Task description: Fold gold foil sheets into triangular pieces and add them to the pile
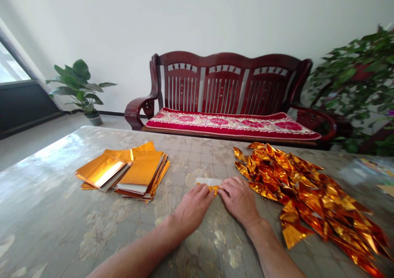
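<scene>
A: What's in the hands, quick?

B: A small piece of gold foil paper, w/ a white strip showing along its far side. It's at the tabletop, btwn the two hands.

A: And each grip?

B: L hand: narrow, fingers closed on the L part of the foil. R hand: narrow too, thumb & fingers pinching the R end. Fingertips of both are v. near each other.

A: What's L of them?

B: Loose stack of flat gold sheets, approx. two overlapping bunches, pale undersides showing at some edges.

A: And on the R?

B: Big heap of folded foil shapes, shiny orange-gold, pointy, spread toward the near R corner. Clear plastic bag past it, far R.

A: Behind the tabletop?

B: Dark red wooden bench w/ a red floral seat cover, potted plant on the floor to the L, leafy plant on the R, pale wall etc. at the back
</scene>
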A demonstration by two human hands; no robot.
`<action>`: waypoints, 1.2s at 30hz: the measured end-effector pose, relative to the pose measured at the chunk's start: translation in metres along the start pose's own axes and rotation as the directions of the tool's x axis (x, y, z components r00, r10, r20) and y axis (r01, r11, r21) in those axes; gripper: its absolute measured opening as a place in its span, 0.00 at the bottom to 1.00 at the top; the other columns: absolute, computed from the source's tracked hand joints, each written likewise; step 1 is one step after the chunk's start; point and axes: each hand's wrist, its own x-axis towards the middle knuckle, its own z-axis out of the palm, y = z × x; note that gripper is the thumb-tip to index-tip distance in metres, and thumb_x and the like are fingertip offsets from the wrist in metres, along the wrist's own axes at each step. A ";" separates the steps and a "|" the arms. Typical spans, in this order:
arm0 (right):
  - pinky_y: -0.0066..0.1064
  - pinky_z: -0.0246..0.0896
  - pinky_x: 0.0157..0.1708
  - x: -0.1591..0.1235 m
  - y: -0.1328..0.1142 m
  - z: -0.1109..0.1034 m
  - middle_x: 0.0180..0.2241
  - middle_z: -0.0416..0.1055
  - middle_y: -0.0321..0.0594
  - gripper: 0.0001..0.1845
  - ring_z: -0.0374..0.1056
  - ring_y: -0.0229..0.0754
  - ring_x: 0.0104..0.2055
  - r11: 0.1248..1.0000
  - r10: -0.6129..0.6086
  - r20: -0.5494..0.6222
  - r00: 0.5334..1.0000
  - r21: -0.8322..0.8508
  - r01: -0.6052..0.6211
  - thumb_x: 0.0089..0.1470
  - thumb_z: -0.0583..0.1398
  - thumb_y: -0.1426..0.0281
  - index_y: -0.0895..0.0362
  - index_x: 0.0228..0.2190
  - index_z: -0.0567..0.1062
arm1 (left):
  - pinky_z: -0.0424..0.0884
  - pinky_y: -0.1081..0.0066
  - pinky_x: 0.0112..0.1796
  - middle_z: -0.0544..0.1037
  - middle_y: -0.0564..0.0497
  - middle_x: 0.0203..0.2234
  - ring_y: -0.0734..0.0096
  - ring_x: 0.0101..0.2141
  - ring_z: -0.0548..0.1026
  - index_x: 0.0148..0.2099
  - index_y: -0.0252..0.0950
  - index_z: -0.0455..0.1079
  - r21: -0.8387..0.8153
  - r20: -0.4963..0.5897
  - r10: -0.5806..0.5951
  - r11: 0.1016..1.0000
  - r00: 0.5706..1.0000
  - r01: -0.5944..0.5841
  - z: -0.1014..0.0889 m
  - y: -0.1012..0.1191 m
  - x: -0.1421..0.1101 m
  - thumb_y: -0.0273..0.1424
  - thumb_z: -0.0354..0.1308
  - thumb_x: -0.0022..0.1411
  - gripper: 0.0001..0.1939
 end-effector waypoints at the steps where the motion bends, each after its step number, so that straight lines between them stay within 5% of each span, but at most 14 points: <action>1: 0.37 0.55 0.41 0.000 0.000 0.000 0.33 0.73 0.38 0.07 0.63 0.45 0.40 1.000 -0.001 0.003 1.000 -0.007 0.001 0.59 0.61 0.68 0.54 0.29 0.76 | 0.69 0.64 0.50 0.72 0.48 0.44 0.61 0.47 0.69 0.56 0.37 0.64 -0.008 -0.009 -0.004 1.000 1.000 0.003 0.000 0.000 0.000 0.25 0.51 0.67 0.16; 13: 0.36 0.55 0.42 0.001 -0.008 -0.002 0.37 0.73 0.37 0.06 0.64 0.44 0.42 0.997 -0.056 0.093 0.994 0.058 0.051 0.62 0.59 0.67 0.50 0.38 0.77 | 0.63 0.60 0.55 0.72 0.44 0.48 0.58 0.51 0.67 0.58 0.35 0.63 -0.052 -0.033 -0.036 0.998 0.999 0.034 0.000 0.005 -0.002 0.22 0.50 0.65 0.20; 21: 0.35 0.54 0.40 0.004 -0.008 0.003 0.33 0.71 0.38 0.06 0.64 0.44 0.40 1.000 0.013 0.100 0.995 -0.007 -0.012 0.61 0.60 0.66 0.50 0.33 0.78 | 0.67 0.69 0.42 0.77 0.52 0.39 0.65 0.41 0.74 0.48 0.44 0.72 -0.188 0.028 -0.191 0.963 0.981 0.193 -0.004 -0.014 0.002 0.28 0.49 0.69 0.12; 29: 0.34 0.56 0.42 0.013 0.002 0.013 0.36 0.72 0.37 0.05 0.64 0.44 0.42 0.990 0.084 0.099 0.992 0.107 -0.095 0.60 0.60 0.66 0.51 0.37 0.77 | 0.65 0.71 0.40 0.77 0.52 0.36 0.67 0.40 0.74 0.43 0.43 0.74 -0.209 -0.068 -0.277 0.943 0.958 0.258 0.006 -0.025 0.015 0.32 0.51 0.69 0.10; 32: 0.35 0.57 0.45 0.014 0.003 0.013 0.43 0.73 0.39 0.14 0.64 0.45 0.46 0.988 0.089 0.078 0.993 0.122 -0.098 0.58 0.60 0.69 0.51 0.47 0.75 | 0.65 0.69 0.45 0.77 0.52 0.41 0.66 0.43 0.72 0.47 0.43 0.73 -0.225 -0.124 -0.294 0.939 0.948 0.261 0.009 -0.030 0.017 0.31 0.54 0.66 0.09; 36: 0.36 0.56 0.48 0.017 0.002 0.010 0.45 0.72 0.40 0.20 0.63 0.46 0.48 0.993 0.072 0.100 0.992 0.088 -0.081 0.55 0.59 0.72 0.52 0.51 0.73 | 0.64 0.64 0.51 0.75 0.50 0.49 0.61 0.49 0.69 0.58 0.42 0.67 -0.226 -0.147 -0.309 0.935 0.939 0.273 0.010 -0.037 0.018 0.30 0.58 0.63 0.21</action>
